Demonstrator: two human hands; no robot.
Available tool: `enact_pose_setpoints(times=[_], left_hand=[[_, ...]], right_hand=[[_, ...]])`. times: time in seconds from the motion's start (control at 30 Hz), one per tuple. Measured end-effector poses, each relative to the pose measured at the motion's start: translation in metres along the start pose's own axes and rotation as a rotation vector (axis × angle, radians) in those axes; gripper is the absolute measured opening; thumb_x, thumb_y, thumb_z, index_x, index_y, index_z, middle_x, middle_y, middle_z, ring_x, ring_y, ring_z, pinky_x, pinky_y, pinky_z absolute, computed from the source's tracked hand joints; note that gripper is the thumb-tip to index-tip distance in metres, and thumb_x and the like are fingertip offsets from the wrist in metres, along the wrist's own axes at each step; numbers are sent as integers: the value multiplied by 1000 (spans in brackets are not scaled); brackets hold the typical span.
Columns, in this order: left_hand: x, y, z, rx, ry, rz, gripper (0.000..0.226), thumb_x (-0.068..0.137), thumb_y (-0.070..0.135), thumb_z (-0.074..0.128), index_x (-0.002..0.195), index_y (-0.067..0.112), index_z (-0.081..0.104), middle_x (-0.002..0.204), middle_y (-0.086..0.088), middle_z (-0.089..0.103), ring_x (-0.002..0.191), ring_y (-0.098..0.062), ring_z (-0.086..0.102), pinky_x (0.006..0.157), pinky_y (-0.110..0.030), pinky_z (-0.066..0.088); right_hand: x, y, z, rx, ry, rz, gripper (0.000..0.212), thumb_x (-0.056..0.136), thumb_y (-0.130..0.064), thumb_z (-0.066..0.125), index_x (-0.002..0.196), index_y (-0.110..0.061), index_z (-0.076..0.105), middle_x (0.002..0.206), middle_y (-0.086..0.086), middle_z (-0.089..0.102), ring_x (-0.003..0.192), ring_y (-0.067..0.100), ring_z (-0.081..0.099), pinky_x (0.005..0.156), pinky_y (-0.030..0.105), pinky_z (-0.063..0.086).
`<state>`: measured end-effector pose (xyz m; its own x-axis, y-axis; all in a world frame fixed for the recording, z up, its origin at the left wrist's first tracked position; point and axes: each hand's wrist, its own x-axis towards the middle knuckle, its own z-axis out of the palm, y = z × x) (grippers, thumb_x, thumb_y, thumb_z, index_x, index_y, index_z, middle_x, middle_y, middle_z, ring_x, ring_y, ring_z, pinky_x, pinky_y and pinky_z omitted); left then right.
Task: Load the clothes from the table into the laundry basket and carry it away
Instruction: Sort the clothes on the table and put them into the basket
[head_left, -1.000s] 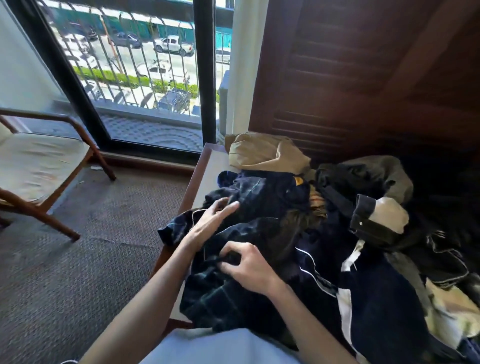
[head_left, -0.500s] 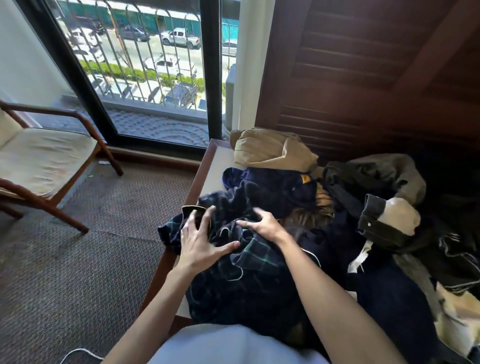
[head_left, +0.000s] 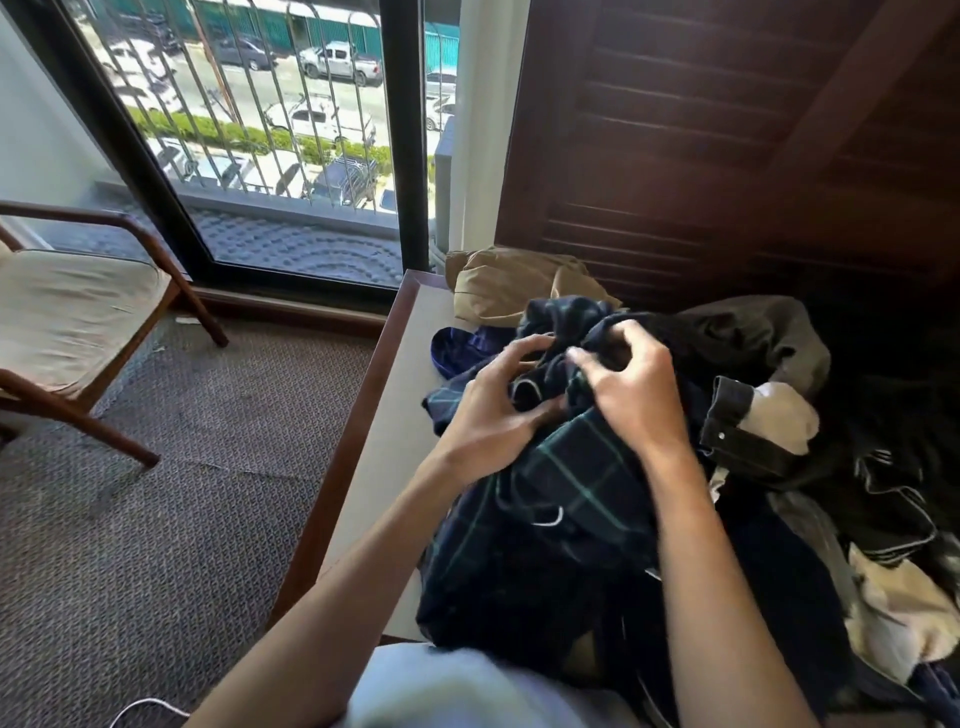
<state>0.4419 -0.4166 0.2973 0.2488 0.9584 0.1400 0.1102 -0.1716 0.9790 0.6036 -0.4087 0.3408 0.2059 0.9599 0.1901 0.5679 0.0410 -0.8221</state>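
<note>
A heap of clothes covers the table (head_left: 384, 447), whose pale top has a dark wooden rim. At the front of the heap lies a dark navy plaid garment (head_left: 550, 499) with thin green lines. My left hand (head_left: 493, 410) clutches a bunch of its fabric from the left. My right hand (head_left: 631, 400) grips the same garment from above, fingers curled into the cloth. Behind it lie a tan garment (head_left: 509, 291), a blue piece (head_left: 462, 348), a grey garment (head_left: 763, 338) and a dark cuffed sleeve (head_left: 727, 421). No laundry basket is in view.
A wooden armchair (head_left: 78, 317) with a cream cushion stands on the carpet at the left. A glass balcony door (head_left: 270, 156) fills the back. Dark louvred wood panels (head_left: 701, 156) rise behind the table. A white cable (head_left: 145, 706) lies on the floor near my body.
Both hands have moved up and farther onto the pile, closing from flat touches into a two-handed bunch of the plaid garment, which is now gathered higher and pulled in from the table's left edge.
</note>
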Motion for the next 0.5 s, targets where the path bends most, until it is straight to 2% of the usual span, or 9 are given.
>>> enact_pose_setpoints(times=[0.07,0.17,0.23,0.3,0.33,0.4,0.47,0.5], left_hand=[[6,-12,10,-21,-76,-61,58,84,17,75,138,21,53,130,2,64,121,-13,62,100,-35,51],[-3,-57,16,112,-140,-241,56,82,19,68,136,19,55,131,0,63,122,-15,60,100,-26,47],[-15,-80,12,342,-159,-329,55,85,13,65,138,22,55,134,0,63,121,-17,60,96,-14,39],[-19,-91,5,415,-117,-377,50,94,13,58,142,23,51,139,0,59,123,-17,57,94,-13,34],[-17,-94,3,402,-89,-370,47,99,22,55,145,24,48,144,0,55,130,-17,52,101,-16,33],[-9,-94,7,368,-110,-334,53,101,52,42,151,33,38,158,0,40,147,-18,33,120,-34,25],[-5,-96,23,421,-203,-373,65,93,76,26,152,50,23,168,3,16,155,-20,10,124,-53,10],[-6,-101,32,473,-241,-405,68,90,81,25,152,55,17,170,4,5,156,-22,2,124,-57,2]], right_hand=[[3,9,0,-181,17,95,22,88,-32,70,98,-16,59,98,8,72,96,32,65,85,41,50],[-24,44,42,-482,-7,212,38,95,-44,53,117,-13,55,111,18,68,105,40,63,88,49,46],[-58,71,76,-541,-214,266,51,94,-50,37,117,-10,59,113,17,65,107,41,60,86,51,45],[-77,100,94,-496,-279,268,60,95,-55,28,114,-9,62,113,15,64,109,40,59,87,51,46],[-74,102,92,-453,-276,274,59,97,-56,28,112,-11,63,114,14,65,111,39,58,89,50,46],[-48,91,79,-392,-269,280,57,101,-55,28,108,-14,67,116,15,67,113,39,59,91,46,47],[-9,82,67,-363,-199,281,57,103,-54,29,107,-15,70,118,15,69,114,38,61,90,43,47],[11,77,62,-357,-141,256,55,103,-53,31,105,-15,70,117,15,69,113,37,61,88,42,47]])
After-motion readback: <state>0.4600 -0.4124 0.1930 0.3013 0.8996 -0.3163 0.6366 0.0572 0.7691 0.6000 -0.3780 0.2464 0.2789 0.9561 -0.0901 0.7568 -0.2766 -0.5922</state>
